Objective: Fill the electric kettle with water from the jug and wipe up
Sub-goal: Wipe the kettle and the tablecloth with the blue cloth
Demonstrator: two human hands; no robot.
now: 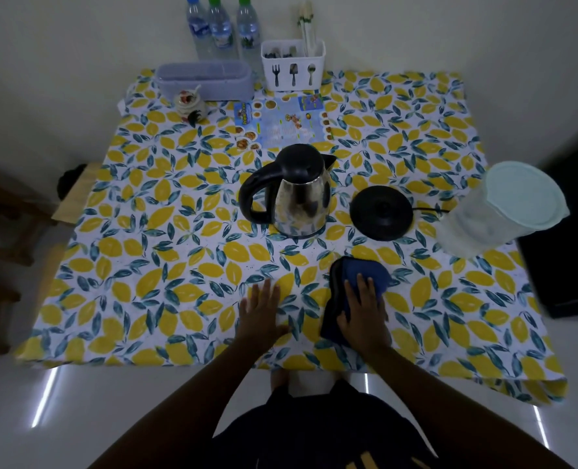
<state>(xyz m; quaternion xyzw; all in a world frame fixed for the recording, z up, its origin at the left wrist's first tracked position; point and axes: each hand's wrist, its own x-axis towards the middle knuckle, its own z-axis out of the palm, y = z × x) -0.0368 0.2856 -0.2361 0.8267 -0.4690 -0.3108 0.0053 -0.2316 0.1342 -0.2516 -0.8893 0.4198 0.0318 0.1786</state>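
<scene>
A steel electric kettle [297, 194] with a black handle and shut black lid stands mid-table on the lemon-print cloth [145, 265], off its round black base [380, 211], which lies just to its right. A clear plastic jug [497, 208] with a pale green lid stands at the right edge. My right hand [362, 309] lies flat on a dark blue cloth [352, 275] near the front edge, fingers pressing it down. My left hand [262, 313] rests flat on the tablecloth beside it, fingers spread, holding nothing.
At the back stand three water bottles [220, 28], a white cutlery holder [292, 64], a lilac basket [203, 79], a small ceramic jar [189, 104] and a menu sheet [281, 123]. The base's cord [429, 209] runs right toward the jug. A wooden stool [74, 191] stands left.
</scene>
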